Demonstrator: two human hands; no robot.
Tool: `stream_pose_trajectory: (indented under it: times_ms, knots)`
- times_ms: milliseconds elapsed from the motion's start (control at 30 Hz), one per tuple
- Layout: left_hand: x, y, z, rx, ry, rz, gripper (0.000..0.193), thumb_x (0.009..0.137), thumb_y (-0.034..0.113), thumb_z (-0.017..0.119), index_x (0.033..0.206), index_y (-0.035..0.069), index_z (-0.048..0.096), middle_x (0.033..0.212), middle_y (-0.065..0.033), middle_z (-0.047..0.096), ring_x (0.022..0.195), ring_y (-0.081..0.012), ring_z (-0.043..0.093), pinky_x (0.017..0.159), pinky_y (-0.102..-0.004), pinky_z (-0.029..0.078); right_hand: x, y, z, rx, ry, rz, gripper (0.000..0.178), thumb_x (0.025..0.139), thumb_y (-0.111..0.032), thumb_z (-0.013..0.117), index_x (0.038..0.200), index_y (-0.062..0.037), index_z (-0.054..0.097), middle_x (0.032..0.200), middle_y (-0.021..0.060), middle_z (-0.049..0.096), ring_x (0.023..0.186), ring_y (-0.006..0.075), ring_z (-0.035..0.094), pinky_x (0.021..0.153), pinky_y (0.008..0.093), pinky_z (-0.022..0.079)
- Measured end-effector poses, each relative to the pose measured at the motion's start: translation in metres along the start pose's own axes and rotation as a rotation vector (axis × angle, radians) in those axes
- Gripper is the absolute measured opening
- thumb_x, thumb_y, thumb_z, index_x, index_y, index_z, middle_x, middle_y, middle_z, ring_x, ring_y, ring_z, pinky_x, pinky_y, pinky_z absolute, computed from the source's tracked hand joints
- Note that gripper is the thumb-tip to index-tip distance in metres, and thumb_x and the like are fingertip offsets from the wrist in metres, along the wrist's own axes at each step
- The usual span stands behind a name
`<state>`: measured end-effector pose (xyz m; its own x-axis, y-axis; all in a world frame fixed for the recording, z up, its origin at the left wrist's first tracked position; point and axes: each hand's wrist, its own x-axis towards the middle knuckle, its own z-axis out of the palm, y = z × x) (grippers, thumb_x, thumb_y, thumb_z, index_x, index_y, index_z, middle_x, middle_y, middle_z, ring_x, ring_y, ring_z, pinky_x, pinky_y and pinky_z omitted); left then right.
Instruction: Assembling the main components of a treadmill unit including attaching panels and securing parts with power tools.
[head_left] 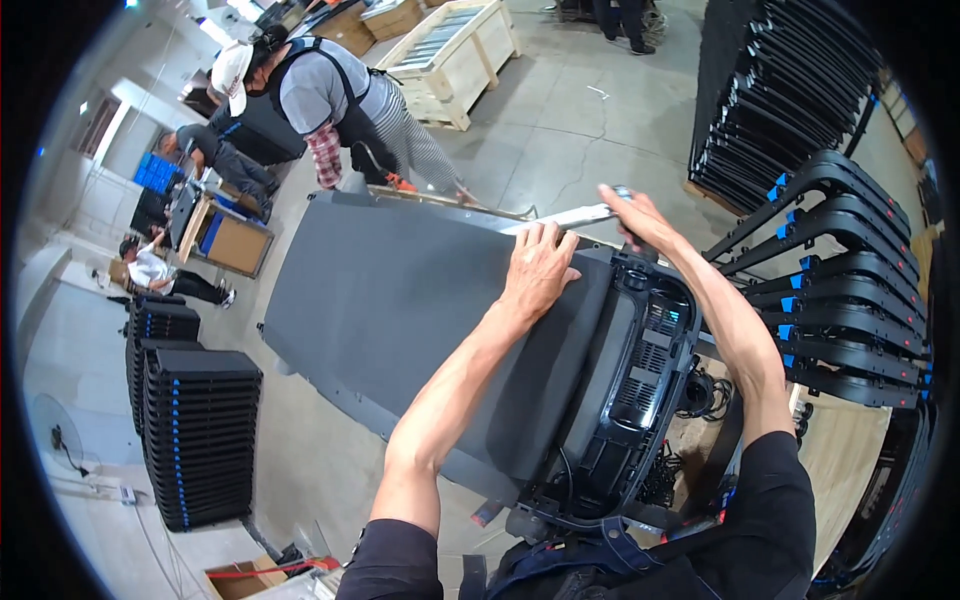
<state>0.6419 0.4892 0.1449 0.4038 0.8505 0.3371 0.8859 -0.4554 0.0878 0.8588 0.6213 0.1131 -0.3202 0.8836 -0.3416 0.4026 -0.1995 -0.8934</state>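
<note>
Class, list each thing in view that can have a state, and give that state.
Left hand: resting on the grey panel
Right hand: closed around the silver bar
Grey panel: broad face up
Silver bar: held
Vented black housing: vents uncovered
Wooden crate: open-topped, loaded
Black parts at left: stacked
Fan: unclear

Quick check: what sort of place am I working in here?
Likely a factory assembly floor: a row of matching black frames at right, stacked black parts at left, and a wooden crate beyond a co-worker.
</note>
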Motion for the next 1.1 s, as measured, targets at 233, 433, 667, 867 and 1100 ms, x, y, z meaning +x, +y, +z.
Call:
stream_pose_trajectory:
  times_ms: [233, 433, 667, 867, 1100]
  knots:
    - [-0.173, 0.069, -0.102, -0.086, 0.161, -0.575, 0.027, 0.082, 0.016, 0.080, 0.105, 0.009, 0.067, 0.099, -0.0092, 0.065, 0.096, -0.0312, 0.061, 0.081, -0.0423, 0.050, 0.014, -0.071, 0.069, -0.523, -0.390, -0.170, 0.091, 0.091, -0.085, 0.039, 0.105, -0.0003, 0.072, 0.065, 0.0080, 0.060, 0.051, 0.0172, 0.064, 0.047, 0.0316, 0.053]
    - [-0.341, 0.155, -0.111, -0.879, -0.022, -1.397, 0.016, 0.098, 0.009, 0.063, 0.110, -0.001, 0.066, 0.091, -0.0094, 0.072, 0.080, -0.0154, 0.066, 0.075, -0.0314, 0.053, -0.004, -0.071, 0.076, -0.710, -0.334, -0.351, 0.089, 0.096, -0.079, 0.035, 0.117, 0.0010, 0.069, 0.077, 0.0155, 0.067, 0.058, 0.0218, 0.067, 0.047, 0.0344, 0.054]
    - [-0.346, 0.192, -0.105, -1.002, 0.180, -1.545, 0.018, 0.091, 0.006, 0.071, 0.106, -0.003, 0.073, 0.088, -0.0048, 0.073, 0.079, -0.0111, 0.064, 0.076, -0.0287, 0.053, -0.025, -0.032, 0.064, -0.503, -0.052, -0.305, 0.096, 0.089, -0.083, 0.046, 0.124, 0.0050, 0.063, 0.077, 0.0127, 0.068, 0.061, 0.0201, 0.067, 0.053, 0.0307, 0.055]
    - [-0.366, 0.198, -0.080, -0.984, 0.141, -1.477, 0.023, 0.087, 0.010, 0.075, 0.104, -0.006, 0.071, 0.085, -0.0071, 0.073, 0.077, -0.0128, 0.066, 0.073, -0.0280, 0.054, -0.038, 0.005, 0.051, -0.437, 0.030, -0.091, 0.096, 0.081, -0.089, 0.051, 0.081, 0.0034, 0.075, 0.070, 0.0142, 0.071, 0.071, 0.0265, 0.071, 0.074, 0.0418, 0.055]
    - [-0.332, 0.227, -0.115, -1.004, 0.194, -1.437, 0.021, 0.089, 0.008, 0.076, 0.101, -0.008, 0.070, 0.085, -0.0083, 0.073, 0.074, -0.0101, 0.065, 0.072, -0.0281, 0.055, -0.101, -0.010, -0.015, -0.403, 0.065, -0.126, 0.069, 0.088, -0.064, 0.062, 0.071, 0.0023, 0.068, 0.061, 0.0091, 0.064, 0.061, 0.0205, 0.064, 0.064, 0.0378, 0.051]
